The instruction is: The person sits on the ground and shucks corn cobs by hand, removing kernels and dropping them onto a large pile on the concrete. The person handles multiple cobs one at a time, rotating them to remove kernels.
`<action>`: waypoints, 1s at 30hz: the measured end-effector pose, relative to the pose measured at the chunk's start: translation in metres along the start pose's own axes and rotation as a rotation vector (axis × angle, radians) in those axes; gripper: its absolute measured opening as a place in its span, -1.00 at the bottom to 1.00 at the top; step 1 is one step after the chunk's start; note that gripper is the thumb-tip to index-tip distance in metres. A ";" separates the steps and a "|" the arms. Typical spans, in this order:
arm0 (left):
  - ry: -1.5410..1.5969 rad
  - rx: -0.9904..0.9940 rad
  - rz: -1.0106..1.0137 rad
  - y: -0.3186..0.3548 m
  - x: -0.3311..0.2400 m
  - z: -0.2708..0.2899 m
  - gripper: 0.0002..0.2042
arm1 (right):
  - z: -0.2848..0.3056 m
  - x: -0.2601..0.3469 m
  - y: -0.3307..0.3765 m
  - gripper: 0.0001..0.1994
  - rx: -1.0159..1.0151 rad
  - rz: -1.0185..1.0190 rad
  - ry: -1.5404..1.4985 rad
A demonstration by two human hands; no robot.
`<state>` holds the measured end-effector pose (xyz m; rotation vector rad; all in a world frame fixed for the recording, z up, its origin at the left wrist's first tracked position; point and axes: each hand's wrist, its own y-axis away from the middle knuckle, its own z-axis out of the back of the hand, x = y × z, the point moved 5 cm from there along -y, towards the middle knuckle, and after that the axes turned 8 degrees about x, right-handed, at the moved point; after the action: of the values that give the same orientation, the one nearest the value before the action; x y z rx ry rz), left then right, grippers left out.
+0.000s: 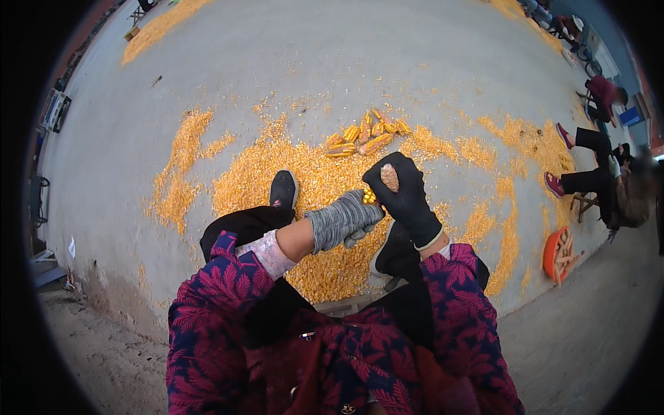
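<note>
My left hand (346, 220), in a grey knitted glove, is closed around an ear of corn (369, 197), whose yellow kernels show at the thumb side. Against it presses my right hand (406, 197), in a black glove, wrapped round a stripped corncob (389, 178) with a bare pinkish-brown end sticking out. The fingers hide most of both pieces and where they meet. Below the hands spreads a pile of loose corn kernels (325, 266) between my shoes. Just beyond it lie several partly shelled ears of corn (363, 135).
An orange tub (551, 256) of bare cobs stands to the right. A seated person (626, 187) is beside more scattered kernels (508, 235); other people sit farther back. Another kernel strip (159, 28) lies far left on the concrete floor (242, 69).
</note>
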<state>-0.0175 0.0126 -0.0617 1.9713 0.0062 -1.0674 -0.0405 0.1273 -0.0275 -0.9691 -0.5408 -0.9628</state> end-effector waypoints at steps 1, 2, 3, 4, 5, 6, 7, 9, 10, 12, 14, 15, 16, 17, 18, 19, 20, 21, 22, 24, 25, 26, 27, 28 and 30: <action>-0.045 -0.054 0.031 -0.001 0.003 0.000 -0.76 | -0.007 -0.007 0.002 -0.82 -0.019 -0.097 -0.006; -0.158 -0.121 -0.007 -0.003 0.005 0.005 -0.78 | -0.010 -0.013 0.003 -0.80 -0.036 -0.193 -0.004; -0.301 -0.228 -0.083 -0.011 0.010 0.013 -0.78 | -0.014 -0.018 0.003 -0.79 -0.051 -0.282 -0.012; -0.444 -0.335 -0.158 -0.021 0.018 0.020 -0.76 | -0.017 -0.021 0.003 -0.75 -0.059 -0.324 -0.036; -0.600 -0.435 -0.232 -0.017 0.010 0.021 -0.75 | -0.019 -0.026 0.004 -0.74 -0.073 -0.351 -0.013; -0.642 -0.408 -0.156 -0.011 0.005 0.021 -0.65 | -0.020 -0.031 0.004 -0.73 -0.088 -0.379 0.012; -0.725 -0.437 -0.168 -0.014 0.005 0.023 -0.63 | -0.020 -0.036 0.005 -0.72 -0.104 -0.408 0.037; -0.877 -0.510 -0.190 -0.012 0.008 0.024 -0.60 | -0.021 -0.045 0.007 -0.72 -0.110 -0.627 -0.150; -1.042 -0.476 -0.153 -0.009 0.013 0.023 -0.61 | -0.022 -0.059 0.011 -0.72 -0.124 -0.745 -0.266; -1.184 -0.387 -0.076 -0.013 0.016 0.007 -0.62 | -0.016 -0.084 0.022 -0.70 -0.212 -0.873 -0.491; -1.225 -0.338 -0.097 -0.016 0.019 -0.001 -0.65 | -0.004 -0.088 0.023 -0.71 -0.275 -0.861 -0.514; -1.165 -0.347 -0.138 -0.018 0.017 0.000 -0.65 | 0.000 -0.080 0.019 -0.73 -0.316 -0.847 -0.635; -1.104 -0.356 -0.180 -0.020 0.014 0.002 -0.65 | 0.003 -0.077 0.016 -0.74 -0.310 -0.793 -0.778; -1.036 -0.367 -0.221 -0.024 0.013 0.004 -0.66 | 0.011 -0.078 0.017 -0.72 -0.212 -0.737 -0.783; -1.085 -0.367 -0.249 -0.029 0.009 0.009 -0.62 | 0.017 -0.070 0.014 -0.71 -0.175 -0.642 -0.784; -0.930 -0.291 -0.170 -0.032 0.014 0.012 -0.61 | 0.023 -0.060 0.012 -0.70 -0.135 -0.546 -0.784; -0.777 -0.226 -0.095 -0.022 0.005 0.009 -0.61 | 0.027 -0.050 0.009 -0.68 -0.032 -0.485 -0.625; -0.620 -0.175 -0.023 -0.013 -0.002 0.009 -0.60 | 0.029 -0.037 0.009 -0.69 0.017 -0.471 -0.506; -0.651 -0.148 -0.036 -0.014 -0.006 0.009 -0.59 | 0.025 -0.037 0.011 -0.71 0.011 -0.489 -0.543; -0.669 -0.139 -0.043 -0.011 -0.006 0.010 -0.58 | 0.024 -0.022 0.008 -0.70 0.051 -0.468 -0.544; -0.683 -0.137 -0.057 -0.012 -0.002 0.012 -0.55 | 0.028 -0.014 0.005 -0.75 0.043 -0.422 -0.555; -0.634 -0.152 -0.050 -0.006 -0.005 0.012 -0.52 | 0.032 -0.009 0.007 -0.74 0.052 -0.496 -0.627; -0.604 -0.182 -0.065 -0.006 -0.004 0.016 -0.48 | 0.032 0.000 0.006 -0.73 0.052 -0.534 -0.642; -0.496 -0.173 -0.091 -0.001 -0.009 0.017 -0.46 | 0.033 0.006 0.004 -0.73 0.046 -0.573 -0.655; -0.227 -0.082 -0.095 -0.008 -0.001 0.019 -0.48 | 0.026 0.010 0.004 -0.75 -0.007 -0.319 -0.507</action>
<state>-0.0344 0.0046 -0.0713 1.7825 0.0210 -1.3273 -0.0321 0.1463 -0.0095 -1.1603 -1.1444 -0.9990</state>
